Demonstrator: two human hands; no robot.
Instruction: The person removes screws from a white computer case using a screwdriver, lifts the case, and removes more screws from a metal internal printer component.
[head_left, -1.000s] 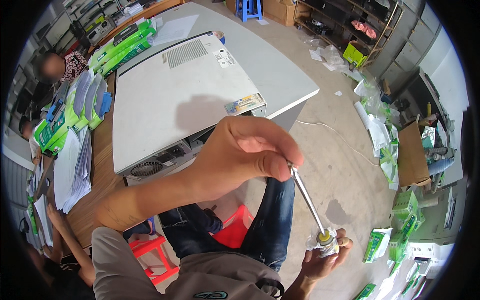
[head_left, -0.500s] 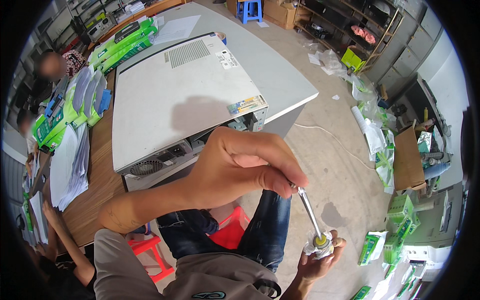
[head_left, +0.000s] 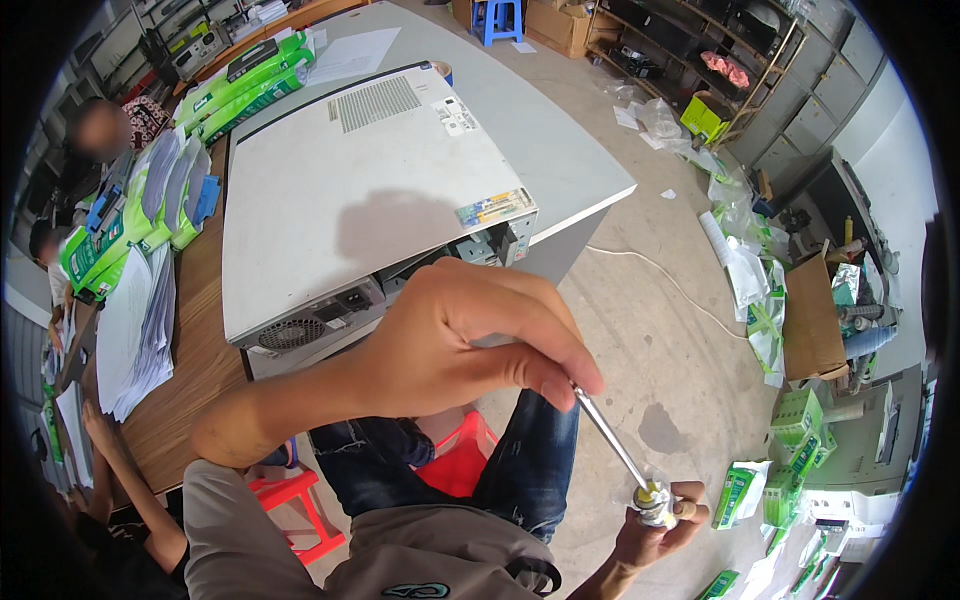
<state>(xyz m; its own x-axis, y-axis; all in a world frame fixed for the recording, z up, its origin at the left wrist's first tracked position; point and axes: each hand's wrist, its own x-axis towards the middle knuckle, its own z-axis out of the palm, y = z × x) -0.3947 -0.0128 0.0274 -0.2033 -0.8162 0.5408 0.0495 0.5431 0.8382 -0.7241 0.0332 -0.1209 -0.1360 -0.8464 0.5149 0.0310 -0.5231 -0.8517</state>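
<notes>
My left hand reaches across from the left, thumb and forefinger pinched on the upper end of a slim silver metal tool. The tool slants down to the right, its lower tip at the mouth of a small round container with something yellow in it. Crumpled clear wrapping surrounds this container. My right hand holds it low at the right, fingers curled around it. A white computer case lies on its side on the grey table, beyond my left hand.
Paper stacks and green paper packs crowd the wooden table at the left, where other people sit. Red stools stand by my legs. A cardboard box, green wrappers and a white cable lie on the right.
My right hand has shifted slightly right and down with the container and turned it. My left hand has moved a little left, and the tool now slants more.
</notes>
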